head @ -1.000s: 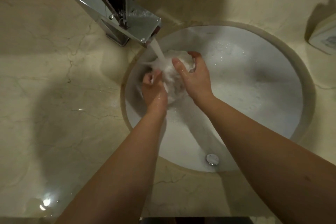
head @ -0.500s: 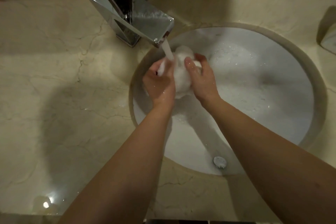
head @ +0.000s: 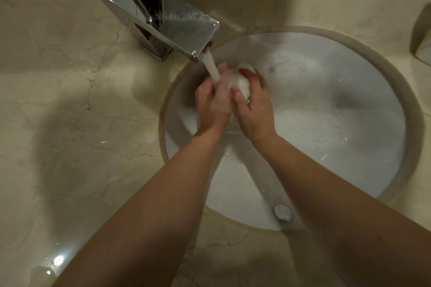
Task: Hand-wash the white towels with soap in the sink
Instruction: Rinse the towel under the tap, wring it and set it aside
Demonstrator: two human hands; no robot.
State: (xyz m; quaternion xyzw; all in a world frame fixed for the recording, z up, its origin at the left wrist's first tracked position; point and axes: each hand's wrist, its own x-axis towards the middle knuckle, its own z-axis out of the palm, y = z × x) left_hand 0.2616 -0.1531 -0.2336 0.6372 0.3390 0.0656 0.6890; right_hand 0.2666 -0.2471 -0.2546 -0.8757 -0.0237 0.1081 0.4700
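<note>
A small white towel (head: 242, 84), bunched into a wet ball, is squeezed between both hands over the left part of the white round sink (head: 338, 128). My left hand (head: 213, 102) curls around its left side, and the stream of water (head: 212, 67) from the chrome faucet (head: 161, 18) falls onto that hand. My right hand (head: 253, 105) grips the towel from the right with fingers wrapped over it. Most of the towel is hidden by the hands. Soapy foam covers the sink bottom.
Beige marble counter (head: 70, 123) surrounds the sink. A chrome overflow cap (head: 282, 212) sits on the near sink wall. At the right edge a pale box-like object (head: 423, 51) stands on the counter. Water drops glint on the counter at lower left.
Both hands have closed tighter round the towel, so less of it shows. The left hand has moved under the water stream.
</note>
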